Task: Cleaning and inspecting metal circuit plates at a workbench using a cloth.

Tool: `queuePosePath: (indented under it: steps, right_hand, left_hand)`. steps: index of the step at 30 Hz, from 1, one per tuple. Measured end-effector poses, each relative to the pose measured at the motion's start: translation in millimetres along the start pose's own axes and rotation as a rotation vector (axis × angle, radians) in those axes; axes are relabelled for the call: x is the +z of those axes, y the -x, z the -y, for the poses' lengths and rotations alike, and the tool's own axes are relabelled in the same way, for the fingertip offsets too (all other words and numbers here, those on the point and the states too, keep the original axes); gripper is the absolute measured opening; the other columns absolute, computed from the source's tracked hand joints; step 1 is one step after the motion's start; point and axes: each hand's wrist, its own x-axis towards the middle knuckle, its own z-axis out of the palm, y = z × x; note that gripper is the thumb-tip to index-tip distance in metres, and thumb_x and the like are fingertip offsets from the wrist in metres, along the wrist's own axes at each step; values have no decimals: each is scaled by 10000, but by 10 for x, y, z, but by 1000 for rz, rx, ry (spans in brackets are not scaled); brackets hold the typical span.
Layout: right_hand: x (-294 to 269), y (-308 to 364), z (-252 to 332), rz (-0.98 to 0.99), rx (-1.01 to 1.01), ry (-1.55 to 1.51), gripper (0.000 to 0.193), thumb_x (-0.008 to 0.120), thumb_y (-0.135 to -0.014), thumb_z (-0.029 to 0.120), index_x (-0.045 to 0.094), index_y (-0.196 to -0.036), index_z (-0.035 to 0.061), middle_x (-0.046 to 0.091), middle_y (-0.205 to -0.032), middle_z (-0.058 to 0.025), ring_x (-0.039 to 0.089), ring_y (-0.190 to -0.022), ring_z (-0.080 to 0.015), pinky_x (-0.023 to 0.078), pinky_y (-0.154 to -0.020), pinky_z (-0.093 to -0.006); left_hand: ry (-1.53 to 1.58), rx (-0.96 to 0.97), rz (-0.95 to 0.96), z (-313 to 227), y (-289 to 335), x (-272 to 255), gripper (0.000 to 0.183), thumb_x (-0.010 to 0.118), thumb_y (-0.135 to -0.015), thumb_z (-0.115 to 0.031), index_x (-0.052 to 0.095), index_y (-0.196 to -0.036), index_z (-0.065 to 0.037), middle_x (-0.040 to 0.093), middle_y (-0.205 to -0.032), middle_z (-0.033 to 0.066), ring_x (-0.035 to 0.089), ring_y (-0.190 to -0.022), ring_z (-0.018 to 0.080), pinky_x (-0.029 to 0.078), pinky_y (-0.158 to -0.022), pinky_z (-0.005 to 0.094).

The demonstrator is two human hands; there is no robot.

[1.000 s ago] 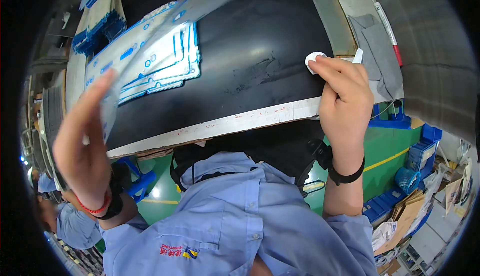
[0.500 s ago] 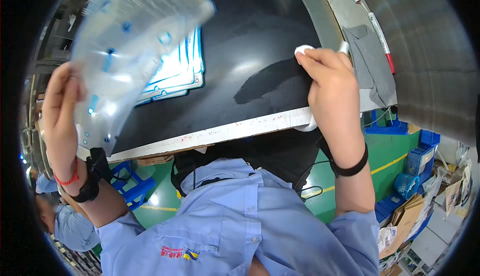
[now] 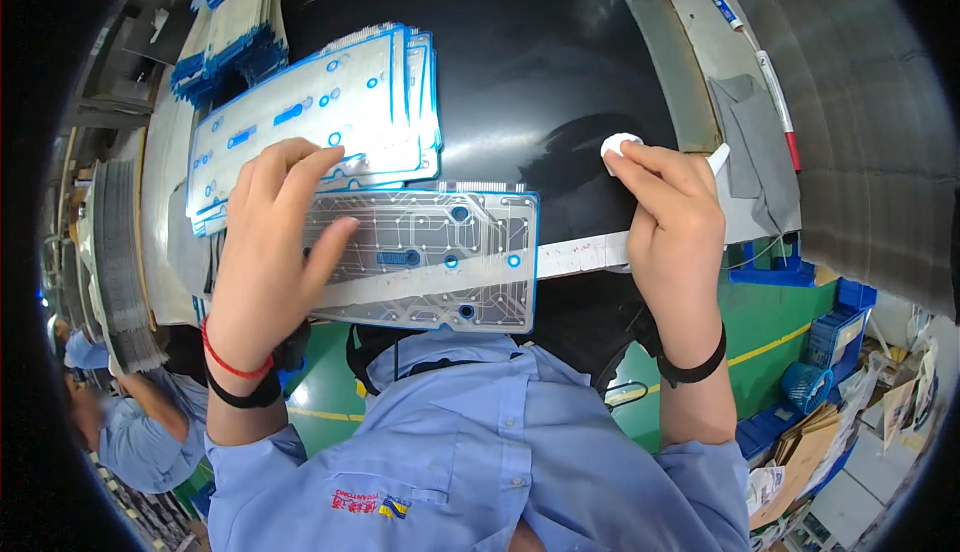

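The clear printed circuit film (image 3: 430,257) lies at the near side of the scene, left of centre, straddling the white near edge (image 3: 590,254) of the table; it is see-through with a grey tint, covered in fine pale traces and small dots, with a blue border along its right side, several blue rings, a blue-outlined slot near its middle and a comb of fine lines on its far edge; the table edge shows through it as a pale slanting band.

The left hand (image 3: 275,237) is over the film's left part, its fingers loosely spread and the thumb well apart from them; how firmly it presses, I cannot tell; the right hand (image 3: 675,212), to the right, has thumb and fingertips closed on a white wad (image 3: 617,144), while a white tapered tip (image 3: 718,158) shows just beyond its knuckles.

Half a second ago the film was raised and tilted over the far-left stack of blue-edged sheets (image 3: 310,102), the left hand at its left edge; now it is lower, nearer and further right, leaving more of the stack in view; the right hand keeps its pinch on the wad, slightly nearer than before.
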Motion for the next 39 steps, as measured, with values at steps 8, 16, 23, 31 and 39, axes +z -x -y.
queuePosePath:
  steps: [8,16,23,31,39]
  right_hand:
    - [-8,-21,-3,4,29,-27,386,636,-781,-143,807,-1084,27,751,-1106,-117,659,-992,-311,549,-899,-383]
    - [-6,-24,-9,-13,16,-35,375,635,-772,-139,802,-1066,22,747,-1091,-117,651,-961,-318,545,-871,-389]
    - [93,-53,-16,3,-54,-114,363,616,-771,-114,795,-1055,24,743,-1082,-113,651,-963,-322,549,-851,-389]
    - [216,-54,343,204,-200,-118,296,703,-781,29,764,-1070,18,718,-1085,-65,648,-948,-291,560,-840,-380]
    - [149,-105,225,251,-237,-171,296,664,-793,54,752,-1070,7,703,-1085,-80,628,-944,-290,553,-837,-391]
  left_hand:
    - [67,200,188,-298,129,304,858,841,-764,-445,567,-1482,-65,490,-1577,160,450,-1421,421,363,-1191,528]
    - [63,216,155,-264,147,399,818,797,-823,-491,566,-1481,-63,489,-1580,157,438,-1426,420,349,-1190,530]
    - [75,221,117,-263,144,448,801,847,-774,-390,590,-1460,-68,504,-1576,134,448,-1417,403,350,-1191,509]
    - [59,222,105,-269,130,487,794,852,-766,-345,590,-1458,-60,508,-1573,138,441,-1428,407,349,-1196,514]
    - [49,206,125,-290,135,450,791,841,-784,-363,583,-1468,-62,499,-1581,143,430,-1437,413,346,-1198,519]
